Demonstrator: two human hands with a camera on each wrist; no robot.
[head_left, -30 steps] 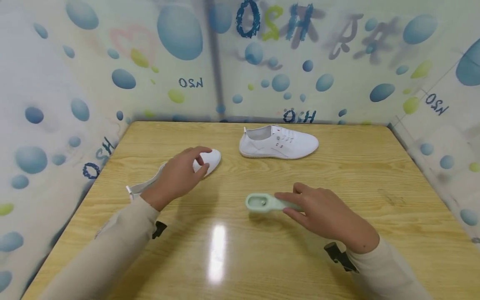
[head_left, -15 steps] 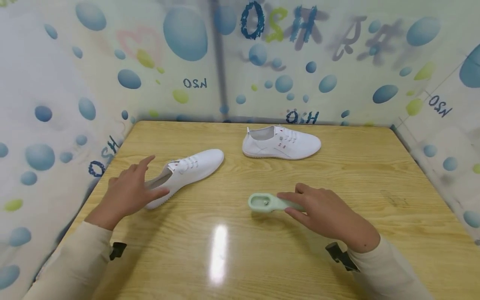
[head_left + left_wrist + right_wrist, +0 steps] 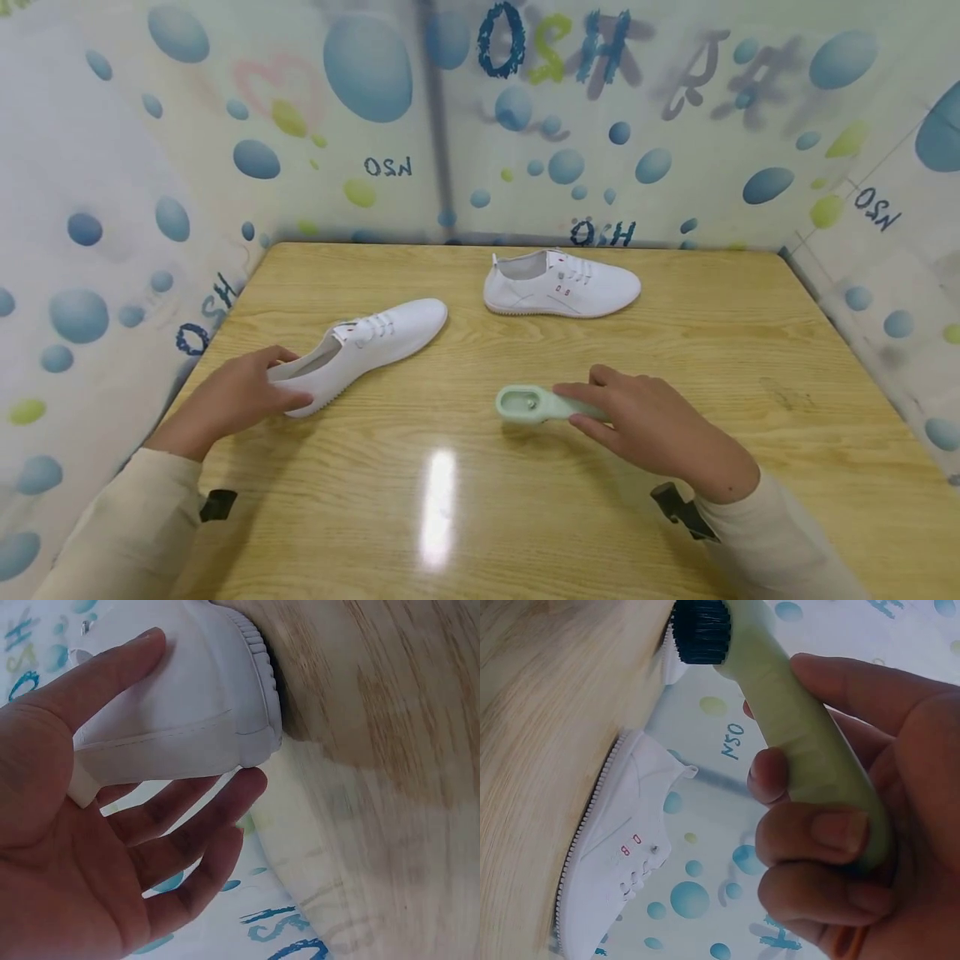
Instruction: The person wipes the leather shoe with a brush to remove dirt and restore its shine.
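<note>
My left hand (image 3: 228, 396) is at the heel of a white lace-up shoe (image 3: 390, 332) lying at the left of the table. In the left wrist view the thumb (image 3: 124, 664) lies along the shoe's side and the fingers curl round the back of its heel (image 3: 161, 750). My right hand (image 3: 648, 425) grips the handle of a pale green scrub brush (image 3: 528, 404) above the table's middle. Its dark bristles (image 3: 701, 631) show in the right wrist view, facing the table. From the head, the brush's hollow top faces up.
A second white shoe (image 3: 562, 285), toe to the right, stands near the table's back edge. The wooden table (image 3: 675, 333) meets walls (image 3: 465, 125) printed with blue and green drops at the back and sides.
My left hand has moved back from over the shoe's front to its heel and closed on it. The right hand and brush have stayed about where they were.
</note>
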